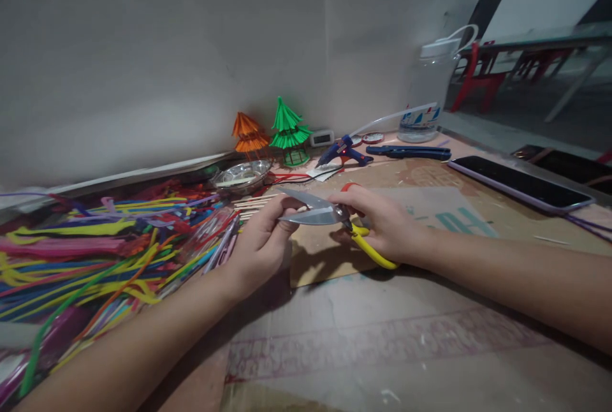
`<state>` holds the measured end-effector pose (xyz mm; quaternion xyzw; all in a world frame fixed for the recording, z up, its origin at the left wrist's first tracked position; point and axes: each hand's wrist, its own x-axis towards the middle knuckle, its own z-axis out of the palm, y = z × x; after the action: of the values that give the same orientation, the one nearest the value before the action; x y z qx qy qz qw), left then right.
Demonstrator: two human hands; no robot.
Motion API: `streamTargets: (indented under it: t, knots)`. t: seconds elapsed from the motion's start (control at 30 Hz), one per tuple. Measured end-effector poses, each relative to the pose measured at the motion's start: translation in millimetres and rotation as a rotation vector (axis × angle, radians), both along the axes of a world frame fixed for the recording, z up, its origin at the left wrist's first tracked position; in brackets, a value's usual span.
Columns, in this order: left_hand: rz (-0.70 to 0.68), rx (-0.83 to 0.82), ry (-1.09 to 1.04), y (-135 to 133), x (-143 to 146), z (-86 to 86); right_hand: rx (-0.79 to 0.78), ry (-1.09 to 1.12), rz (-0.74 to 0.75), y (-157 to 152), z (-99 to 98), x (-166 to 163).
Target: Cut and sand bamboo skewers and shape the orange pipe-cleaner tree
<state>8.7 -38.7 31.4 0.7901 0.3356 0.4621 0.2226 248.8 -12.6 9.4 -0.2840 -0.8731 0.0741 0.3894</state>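
My right hand (387, 224) is wrapped around the yellow handles of a pair of scissors (318, 214). The blades are spread apart and point left, toward my left hand (268, 233). Thumb and forefinger of that hand are pinched together right at the blades. A small pale bit shows between the blades by the fingertips, too small to name. Several thin wooden sticks (248, 206) lie just behind my left hand. Under the scissors is a sheet of brown cardboard (310, 265) on the table.
Colourful pipe cleaners (90, 246) are heaped at left. Behind stand an orange tree-shaped craft (249, 134), a green one (289, 131), a metal dish (243, 175) and a blue glue gun (342, 150). Farther right are a blue cutter (408, 152), a water bottle (428, 90) and a phone (519, 182).
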Motion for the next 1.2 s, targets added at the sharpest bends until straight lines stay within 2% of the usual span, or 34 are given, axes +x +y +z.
streamTargets:
  t: [0.4,0.67,0.8,1.0,1.2]
  knots:
    - [-0.038,-0.031,-0.003,-0.8,1.0,-10.4,0.037,-0.035,0.02,-4.6,4.7,1.0]
    - [0.021,-0.037,0.076,1.7,-5.2,-17.4,0.034,-0.07,0.037,-3.0,5.9,1.7]
    - [-0.004,-0.023,0.056,-0.1,-2.9,-15.7,0.026,-0.084,0.013,-5.0,6.1,2.6]
    - [-0.015,-0.007,0.066,-4.6,1.7,-12.0,0.099,-0.111,-0.006,-3.9,5.5,6.6]
    - [0.02,-0.097,0.007,-2.8,3.3,-19.1,-0.005,-0.062,0.016,-3.2,4.8,5.9]
